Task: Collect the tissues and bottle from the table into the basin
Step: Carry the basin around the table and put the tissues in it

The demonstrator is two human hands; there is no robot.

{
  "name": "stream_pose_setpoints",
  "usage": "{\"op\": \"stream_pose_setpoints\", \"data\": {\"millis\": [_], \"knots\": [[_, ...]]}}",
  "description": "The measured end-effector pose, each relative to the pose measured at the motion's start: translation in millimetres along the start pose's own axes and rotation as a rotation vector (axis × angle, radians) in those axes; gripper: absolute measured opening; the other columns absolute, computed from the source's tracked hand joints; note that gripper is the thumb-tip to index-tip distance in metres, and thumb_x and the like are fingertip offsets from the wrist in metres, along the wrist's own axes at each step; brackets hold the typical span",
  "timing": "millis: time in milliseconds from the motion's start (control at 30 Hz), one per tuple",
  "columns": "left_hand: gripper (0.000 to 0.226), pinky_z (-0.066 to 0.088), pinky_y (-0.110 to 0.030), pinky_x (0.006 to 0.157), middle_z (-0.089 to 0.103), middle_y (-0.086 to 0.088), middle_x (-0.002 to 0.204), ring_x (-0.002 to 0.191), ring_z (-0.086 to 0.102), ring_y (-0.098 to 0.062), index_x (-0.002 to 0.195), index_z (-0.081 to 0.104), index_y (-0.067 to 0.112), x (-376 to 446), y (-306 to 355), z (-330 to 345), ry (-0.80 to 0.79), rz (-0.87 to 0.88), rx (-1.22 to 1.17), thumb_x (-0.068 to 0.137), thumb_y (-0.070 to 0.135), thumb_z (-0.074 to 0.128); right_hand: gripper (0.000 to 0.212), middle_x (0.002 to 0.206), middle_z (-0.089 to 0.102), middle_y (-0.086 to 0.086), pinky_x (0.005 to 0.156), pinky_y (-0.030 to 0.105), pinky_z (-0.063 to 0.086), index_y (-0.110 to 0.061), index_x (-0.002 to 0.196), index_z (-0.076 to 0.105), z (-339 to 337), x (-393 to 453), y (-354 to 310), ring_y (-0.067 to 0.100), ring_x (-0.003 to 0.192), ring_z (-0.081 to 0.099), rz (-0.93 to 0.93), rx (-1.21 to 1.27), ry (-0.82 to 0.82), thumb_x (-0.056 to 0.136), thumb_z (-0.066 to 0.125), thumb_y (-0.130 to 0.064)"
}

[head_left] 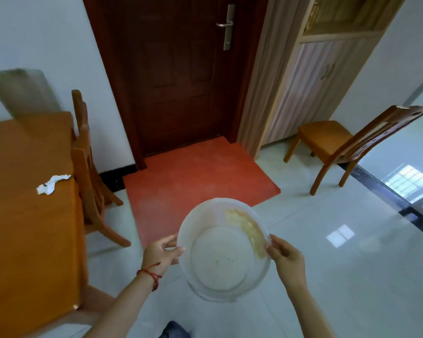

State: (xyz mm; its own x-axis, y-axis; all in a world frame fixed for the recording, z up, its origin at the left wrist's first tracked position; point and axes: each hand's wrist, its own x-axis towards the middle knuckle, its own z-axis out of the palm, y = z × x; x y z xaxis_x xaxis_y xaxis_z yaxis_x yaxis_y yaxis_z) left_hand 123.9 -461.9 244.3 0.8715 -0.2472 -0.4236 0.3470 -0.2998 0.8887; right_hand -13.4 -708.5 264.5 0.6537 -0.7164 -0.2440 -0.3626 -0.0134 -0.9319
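I hold a round translucent white basin (220, 262) over the floor, tilted toward me, with a yellowish label on its inner right wall. My left hand (160, 252) grips its left rim and my right hand (285, 258) grips its right rim. A crumpled white tissue (51, 184) lies near the right edge of the orange wooden table (27, 228) at the left. No bottle is in view.
A wooden chair (88, 172) is tucked against the table's right side. A second chair (347, 145) stands at the right near a cabinet. A dark brown door (178, 76) and a red floor patch (195, 181) lie ahead. Glossy white tiles cover the floor.
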Motion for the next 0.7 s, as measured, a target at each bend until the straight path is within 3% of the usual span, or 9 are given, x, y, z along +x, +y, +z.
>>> {"op": "stream_pose_setpoints", "data": {"millis": [67,233,400,467,533,633,667,700], "knots": [[0.049,0.052,-0.012,0.049,0.068,-0.016,0.102,0.082,0.062,-0.019,0.122,0.057,0.005,16.9,9.4,2.4,0.026,-0.009,-0.003,0.075,0.001,0.069,0.031,0.09,0.071,-0.003,0.09,0.036,0.05,-0.011,0.11,0.065,6.2,26.0,-7.2,0.014,0.09,0.065,0.003,-0.001,-0.033,0.078,0.067,-0.008],[0.05,0.053,-0.012,0.05,0.068,-0.014,0.1,0.077,0.062,-0.012,0.122,0.058,0.007,56.8,25.5,12.3,0.12,-0.032,-0.018,0.074,0.005,0.072,0.03,0.08,0.068,-0.01,0.076,0.023,0.045,-0.009,0.108,0.065,24.2,97.2,-24.2,0.003,0.082,0.062,-0.008,-0.004,-0.134,0.078,0.067,-0.005],[0.049,0.051,-0.012,0.047,0.068,-0.015,0.095,0.075,0.062,-0.015,0.119,0.06,0.007,93.8,38.7,30.2,0.274,-0.079,-0.087,0.072,0.004,0.073,0.025,0.065,0.069,-0.029,0.073,0.022,0.046,-0.02,0.098,0.07,45.8,179.2,-41.4,0.005,0.082,0.064,-0.055,-0.08,-0.299,0.078,0.067,-0.004],[0.049,0.052,-0.012,0.048,0.068,-0.017,0.097,0.077,0.062,-0.016,0.119,0.06,0.008,104.8,43.8,38.5,0.345,-0.101,-0.129,0.072,0.002,0.072,0.028,0.066,0.068,-0.031,0.069,0.016,0.049,-0.02,0.095,0.071,56.4,210.0,-52.0,-0.001,0.076,0.064,-0.082,-0.096,-0.387,0.077,0.065,0.001],[0.048,0.053,-0.013,0.049,0.069,-0.018,0.098,0.077,0.06,-0.016,0.118,0.06,0.008,113.1,50.5,46.3,0.411,-0.128,-0.162,0.072,0.0,0.071,0.029,0.066,0.071,-0.023,0.064,0.009,0.05,-0.016,0.093,0.072,67.9,239.2,-61.7,-0.008,0.067,0.063,-0.098,-0.127,-0.447,0.075,0.065,0.006],[0.046,0.054,-0.014,0.05,0.068,-0.024,0.101,0.077,0.06,-0.022,0.116,0.062,0.006,124.2,56.7,55.2,0.497,-0.158,-0.201,0.072,-0.002,0.071,0.018,0.067,0.069,0.017,0.063,0.027,0.047,-0.01,0.083,0.068,84.7,276.8,-71.8,0.007,0.063,0.055,-0.146,-0.188,-0.506,0.072,0.068,0.005],[0.046,0.055,-0.015,0.05,0.067,-0.025,0.102,0.078,0.06,-0.025,0.116,0.062,0.006,127.0,58.9,57.5,0.523,-0.163,-0.219,0.071,-0.002,0.071,0.021,0.073,0.066,0.025,0.063,0.03,0.044,-0.015,0.083,0.065,91.0,287.6,-75.4,0.009,0.062,0.052,-0.167,-0.218,-0.529,0.072,0.068,0.003],[0.046,0.055,-0.015,0.05,0.067,-0.025,0.102,0.081,0.061,-0.027,0.115,0.062,0.006,130.0,60.5,59.2,0.554,-0.174,-0.236,0.071,-0.001,0.072,0.022,0.072,0.067,0.02,0.063,0.032,0.045,-0.021,0.079,0.066,97.8,296.5,-80.1,0.008,0.059,0.052,-0.179,-0.25,-0.555,0.072,0.069,0.001]]}}
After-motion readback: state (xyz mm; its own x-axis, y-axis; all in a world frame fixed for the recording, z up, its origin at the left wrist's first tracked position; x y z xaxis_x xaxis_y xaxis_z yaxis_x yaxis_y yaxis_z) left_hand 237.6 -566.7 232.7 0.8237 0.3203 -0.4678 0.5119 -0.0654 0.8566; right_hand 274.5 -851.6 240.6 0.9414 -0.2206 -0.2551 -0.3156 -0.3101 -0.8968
